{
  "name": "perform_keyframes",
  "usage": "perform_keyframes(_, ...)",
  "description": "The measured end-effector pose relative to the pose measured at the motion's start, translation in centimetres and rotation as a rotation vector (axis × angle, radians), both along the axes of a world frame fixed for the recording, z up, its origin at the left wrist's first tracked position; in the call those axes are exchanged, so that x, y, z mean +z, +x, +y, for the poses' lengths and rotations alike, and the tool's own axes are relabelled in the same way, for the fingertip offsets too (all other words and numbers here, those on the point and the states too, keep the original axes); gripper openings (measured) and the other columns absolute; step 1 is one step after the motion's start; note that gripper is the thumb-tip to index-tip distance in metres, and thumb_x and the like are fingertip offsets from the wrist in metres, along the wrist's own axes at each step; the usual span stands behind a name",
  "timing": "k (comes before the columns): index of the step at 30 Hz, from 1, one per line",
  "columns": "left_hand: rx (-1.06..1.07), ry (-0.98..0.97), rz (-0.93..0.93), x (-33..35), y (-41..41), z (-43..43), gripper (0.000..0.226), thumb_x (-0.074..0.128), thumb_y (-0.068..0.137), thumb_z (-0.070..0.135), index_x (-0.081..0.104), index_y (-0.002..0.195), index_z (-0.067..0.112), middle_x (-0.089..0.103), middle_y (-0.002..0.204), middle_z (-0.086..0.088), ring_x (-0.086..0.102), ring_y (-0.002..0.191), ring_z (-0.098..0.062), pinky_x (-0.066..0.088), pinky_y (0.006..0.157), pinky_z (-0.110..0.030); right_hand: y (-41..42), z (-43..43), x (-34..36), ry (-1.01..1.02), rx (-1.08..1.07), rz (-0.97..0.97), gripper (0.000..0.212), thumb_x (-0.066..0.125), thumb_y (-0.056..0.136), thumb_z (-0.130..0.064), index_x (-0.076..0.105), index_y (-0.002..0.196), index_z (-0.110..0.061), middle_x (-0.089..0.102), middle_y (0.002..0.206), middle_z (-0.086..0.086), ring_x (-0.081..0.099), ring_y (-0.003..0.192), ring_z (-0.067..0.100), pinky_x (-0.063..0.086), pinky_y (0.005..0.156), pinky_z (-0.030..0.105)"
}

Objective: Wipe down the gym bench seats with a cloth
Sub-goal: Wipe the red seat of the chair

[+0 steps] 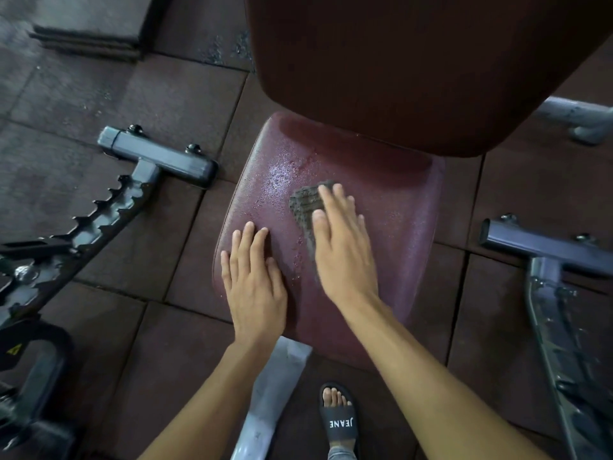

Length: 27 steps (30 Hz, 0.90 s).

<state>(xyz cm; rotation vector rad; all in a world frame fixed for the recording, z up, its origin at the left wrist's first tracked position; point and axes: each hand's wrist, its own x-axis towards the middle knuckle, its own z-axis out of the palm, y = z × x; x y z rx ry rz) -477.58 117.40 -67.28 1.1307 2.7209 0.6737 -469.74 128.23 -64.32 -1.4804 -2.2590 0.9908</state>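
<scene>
The cloth (306, 202) lies on the wet maroon seat (398, 207), flat under my right hand (345, 250), whose fingers (326, 197) are extended and slightly spread. My left hand (255, 280) rests open beside it. Best I press evenly and sweep toward the droplets beyond my fingertips.

We see a floor (172, 104) of dark reddish-brown rubber tiles, seams visible, with pale scuffing and speckles at upper left. A stack of dark mats (89, 44) lies at top left. At left sits a grey steel frame foot (159, 157) with two bolts, joined to a notched adjustment rail (106, 210). At right we have a matching grey foot (544, 244) and rail, and a pale tube (577, 117) behind. Light is dim and cool, with glare on the metal.
</scene>
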Motion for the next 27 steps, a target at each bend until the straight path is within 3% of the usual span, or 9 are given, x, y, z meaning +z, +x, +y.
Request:
perform_keyframes(3,-0.041,0.074,0.015,2.5,2.4,2.9,0.046,0.036,0.092,0.016,0.05,0.135,0.013,0.038,0.153,-0.005,0.027,0.146,-0.023,0.014,0.121,-0.047,3.6,2.0,-0.6,0.045,-0.132,0.048,0.049,0.029,0.104,-0.031,0.044,0.149,-0.02,0.028,0.163,0.0,0.017,0.152,0.016,0.008,0.125,0.037)
perform_keyframes(6,-0.173,0.041,0.023,3.2,4.7,7.4,0.051,0.029,0.096,0.024,0.043,0.143,0.012,0.034,0.156,-0.005,0.023,0.148,-0.022,0.012,0.122,-0.044,6.2,2.1,-2.2,0.098,-0.057,0.02,0.047,0.03,0.105,-0.022,0.043,0.149,-0.011,0.028,0.162,0.004,0.015,0.153,0.017,0.005,0.125,0.03)
perform_keyframes(10,-0.063,-0.098,-0.025,0.8,5.8,9.9,0.057,0.022,0.101,0.034,0.027,0.152,0.01,0.022,0.161,-0.006,0.014,0.15,-0.021,0.013,0.122,-0.045,7.0,2.2,-2.9,0.131,-0.019,0.038,0.047,0.029,0.104,-0.011,0.042,0.149,-0.01,0.031,0.161,0.005,0.016,0.152,0.015,0.001,0.122,0.02)
perform_keyframes(15,-0.041,-0.144,0.074,-0.1,6.8,5.1,0.054,0.027,0.102,0.026,0.021,0.154,0.011,0.018,0.162,-0.006,0.012,0.151,-0.019,0.014,0.122,-0.044,6.6,2.0,-3.5,0.223,-0.035,-0.058,0.046,0.033,0.104,-0.008,0.042,0.149,-0.012,0.032,0.161,0.003,0.018,0.152,0.015,0.0,0.122,0.02)
perform_keyframes(20,0.029,-0.177,0.041,-0.1,4.4,-0.8,0.054,0.024,0.103,0.026,0.02,0.154,0.008,0.016,0.162,-0.007,0.009,0.151,-0.021,0.015,0.122,-0.047,6.1,1.7,-3.4,0.277,-0.048,-0.13,0.045,0.031,0.105,-0.014,0.041,0.149,-0.013,0.032,0.161,0.002,0.019,0.152,0.015,0.003,0.124,0.024)
perform_keyframes(23,0.142,-0.211,0.02,-0.3,1.9,0.5,0.059,0.016,0.102,0.034,0.015,0.155,0.007,0.013,0.163,-0.008,0.006,0.151,-0.022,0.006,0.123,-0.046,6.0,1.7,-3.6,0.302,-0.05,-0.153,0.045,0.03,0.104,-0.015,0.041,0.148,-0.012,0.033,0.16,0.003,0.02,0.152,0.017,0.005,0.124,0.027)
perform_keyframes(27,0.362,-0.253,-0.021,-0.3,-1.5,4.2,0.075,0.007,0.095,0.049,0.016,0.153,0.003,0.019,0.16,-0.016,0.014,0.15,-0.029,0.008,0.122,-0.051,5.8,1.6,-3.9,0.33,-0.059,-0.173,0.044,0.034,0.104,-0.012,0.043,0.146,-0.011,0.035,0.159,0.005,0.022,0.151,0.02,0.008,0.125,0.03)
